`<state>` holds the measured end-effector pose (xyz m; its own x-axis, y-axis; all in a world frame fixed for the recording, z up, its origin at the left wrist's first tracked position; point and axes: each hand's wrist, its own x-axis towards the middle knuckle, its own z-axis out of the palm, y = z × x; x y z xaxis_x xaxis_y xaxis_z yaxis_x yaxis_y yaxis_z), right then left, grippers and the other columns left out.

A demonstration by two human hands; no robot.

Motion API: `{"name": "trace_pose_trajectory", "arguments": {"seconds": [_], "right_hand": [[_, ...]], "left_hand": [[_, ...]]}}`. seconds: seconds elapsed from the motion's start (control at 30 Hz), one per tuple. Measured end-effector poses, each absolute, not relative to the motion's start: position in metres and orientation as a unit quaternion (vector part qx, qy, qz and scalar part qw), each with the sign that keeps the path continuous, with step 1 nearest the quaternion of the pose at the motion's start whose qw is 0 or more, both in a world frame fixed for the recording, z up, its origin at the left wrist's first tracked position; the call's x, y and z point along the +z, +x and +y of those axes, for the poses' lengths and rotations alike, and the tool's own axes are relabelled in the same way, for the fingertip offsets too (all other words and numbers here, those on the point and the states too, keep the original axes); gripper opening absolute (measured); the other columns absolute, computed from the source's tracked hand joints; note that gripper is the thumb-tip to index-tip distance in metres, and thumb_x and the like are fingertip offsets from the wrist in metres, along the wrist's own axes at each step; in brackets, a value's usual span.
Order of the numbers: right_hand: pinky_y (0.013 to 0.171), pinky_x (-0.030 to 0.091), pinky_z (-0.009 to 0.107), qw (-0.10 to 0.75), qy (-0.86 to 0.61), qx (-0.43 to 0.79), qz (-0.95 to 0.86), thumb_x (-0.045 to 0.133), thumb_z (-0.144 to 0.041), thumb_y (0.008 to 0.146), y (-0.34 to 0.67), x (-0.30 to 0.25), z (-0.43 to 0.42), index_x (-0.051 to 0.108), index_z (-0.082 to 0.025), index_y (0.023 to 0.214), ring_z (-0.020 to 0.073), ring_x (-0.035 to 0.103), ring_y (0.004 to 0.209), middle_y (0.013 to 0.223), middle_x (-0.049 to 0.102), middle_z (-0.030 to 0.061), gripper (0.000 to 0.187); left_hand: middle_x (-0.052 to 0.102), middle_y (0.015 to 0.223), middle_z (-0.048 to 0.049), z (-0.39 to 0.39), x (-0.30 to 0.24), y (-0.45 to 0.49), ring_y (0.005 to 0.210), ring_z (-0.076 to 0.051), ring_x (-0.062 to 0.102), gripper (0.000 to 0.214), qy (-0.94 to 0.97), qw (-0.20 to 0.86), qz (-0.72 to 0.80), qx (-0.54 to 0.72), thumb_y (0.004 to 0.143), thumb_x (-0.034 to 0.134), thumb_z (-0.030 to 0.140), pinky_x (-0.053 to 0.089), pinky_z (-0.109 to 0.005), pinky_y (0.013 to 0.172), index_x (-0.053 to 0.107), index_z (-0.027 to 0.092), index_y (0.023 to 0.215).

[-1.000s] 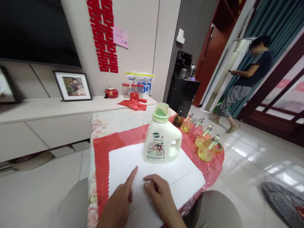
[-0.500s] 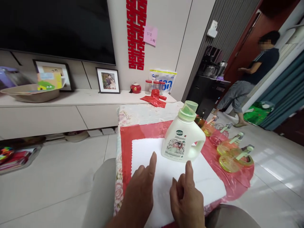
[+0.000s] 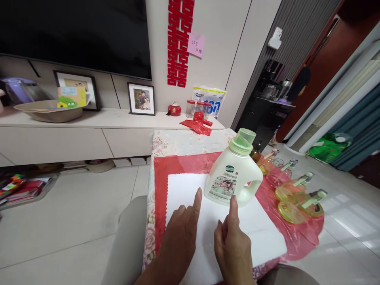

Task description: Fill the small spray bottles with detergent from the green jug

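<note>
A white detergent bottle (image 3: 234, 170) with a pale green cap stands upright on a white cloth (image 3: 264, 241). My left hand (image 3: 181, 229) hovers over the cloth, left of the bottle's base, its index finger stretched out and the other fingers curled in. Just in front of the bottle is my right hand (image 3: 233, 241), its index finger pointing up at the base and its thumb apart. Whether that fingertip touches the bottle, I cannot tell. Neither hand holds anything.
Under the cloth lies a red plastic sheet (image 3: 160, 186) on a flowered tablecloth (image 3: 157, 146). Several spray bottles (image 3: 292, 209) with coloured liquid stand at the right. Red plastic wrapping (image 3: 197, 124), lidded jars (image 3: 190, 109) and picture frames (image 3: 141, 98) are at the back. A person is partly visible by the door.
The view has turned slightly left, so things sit further right. My right index fingertip now overlaps the bottle's lower front in view. The person at the back has moved mostly out of sight.
</note>
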<state>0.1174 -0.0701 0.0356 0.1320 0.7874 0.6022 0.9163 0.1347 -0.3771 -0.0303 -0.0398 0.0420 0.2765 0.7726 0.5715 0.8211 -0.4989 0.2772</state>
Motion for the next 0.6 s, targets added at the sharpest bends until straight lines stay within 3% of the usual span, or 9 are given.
{"name": "trace_pose_trajectory", "arguments": {"seconds": [0.6], "right_hand": [[0.045, 0.049, 0.028, 0.372, -0.664, -0.064, -0.645, 0.041, -0.021, 0.096, 0.1195, 0.0335, -0.0717, 0.015, -0.012, 0.16, 0.019, 0.065, 0.045, 0.07, 0.072, 0.0016, 0.07]], "left_hand": [[0.052, 0.07, 0.0024, -0.0403, 0.049, -0.0267, 0.06, -0.017, 0.051, 0.077, -0.803, 0.037, -0.482, -0.347, 0.094, 0.024, 0.001, 0.047, -0.028, 0.058, -0.013, 0.02, 0.159]]}}
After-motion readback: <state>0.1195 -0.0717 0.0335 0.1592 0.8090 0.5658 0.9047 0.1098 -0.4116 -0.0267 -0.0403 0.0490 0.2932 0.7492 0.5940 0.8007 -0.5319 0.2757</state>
